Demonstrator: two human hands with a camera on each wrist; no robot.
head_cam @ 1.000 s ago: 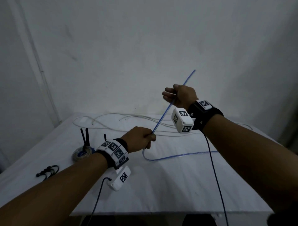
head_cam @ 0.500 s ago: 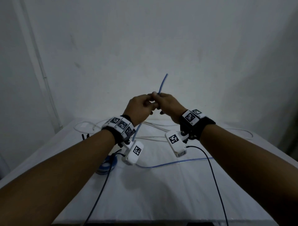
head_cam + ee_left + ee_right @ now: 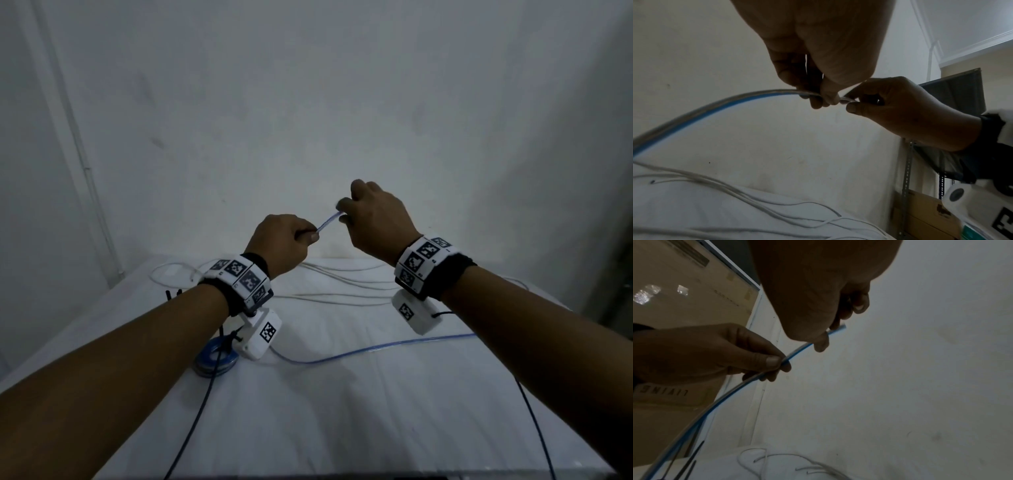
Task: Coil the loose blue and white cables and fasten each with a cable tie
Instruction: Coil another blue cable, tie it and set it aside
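Observation:
Both hands are raised above the table and hold the free end of the blue cable. My left hand pinches it between thumb and forefinger, a short way back from the tip. My right hand pinches the cable right at its end; the tip pokes out past the fingers. From the left hand the blue cable arcs down, and its slack trails to the right across the table. Loose white cables lie at the table's back. A coiled blue cable sits under my left wrist.
The table has a white cloth. Black cable ties lie near its left side. Black leads hang from both wrist cameras. A white wall stands just behind the table; a metal rack and cardboard boxes are off to the right.
The hands, pressed together half a second ago, have moved a short way apart. The blue tip that stuck up above them now lies pinched in the right hand.

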